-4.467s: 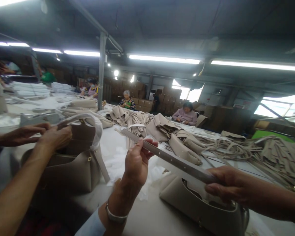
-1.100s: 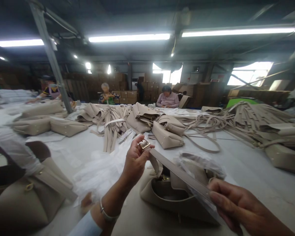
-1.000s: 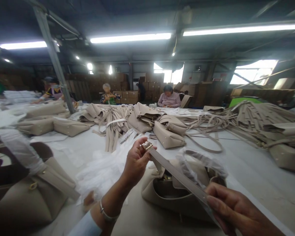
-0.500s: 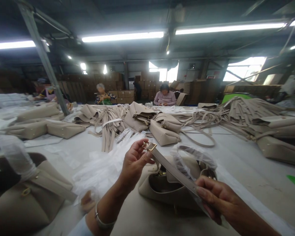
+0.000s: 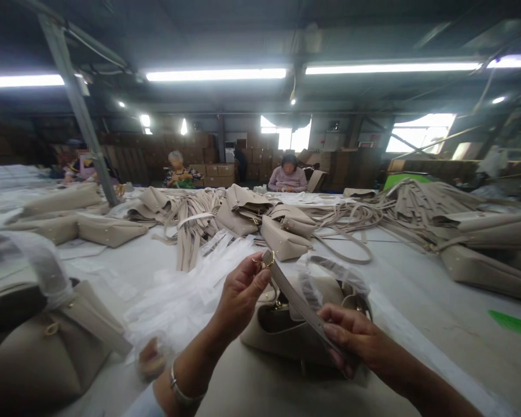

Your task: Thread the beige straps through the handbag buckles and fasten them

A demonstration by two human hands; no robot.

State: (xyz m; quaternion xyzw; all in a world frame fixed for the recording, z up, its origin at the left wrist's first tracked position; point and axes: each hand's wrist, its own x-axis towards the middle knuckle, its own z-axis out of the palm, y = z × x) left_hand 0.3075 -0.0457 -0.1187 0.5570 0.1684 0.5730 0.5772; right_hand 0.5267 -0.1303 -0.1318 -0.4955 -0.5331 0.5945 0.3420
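My left hand [image 5: 247, 286] pinches a gold buckle [image 5: 268, 259] between thumb and fingers. A beige strap [image 5: 297, 298] runs from the buckle down to the right, its tip sticking up at the buckle. Lower on the same strap, my right hand [image 5: 345, 333] is closed around it, thumb on top. Behind and below the strap stands a beige handbag [image 5: 278, 344] with its mouth open and a gold clasp inside. Its handle [image 5: 308, 284] is wrapped in clear film. How the strap sits inside the buckle is partly hidden by my left fingers.
Another beige handbag [image 5: 35, 353] with a wrapped handle stands at the left. White wrapping sheets [image 5: 178, 301] lie beside my left arm. Farther off are bags [image 5: 282, 237], piled straps [image 5: 429, 202] and a metal post [image 5: 76, 104]. Several people sit across the table.
My right hand has moved left and closer to my left hand. The buckle has turned, and the strap's tip now shows above it. The view has shifted slightly.
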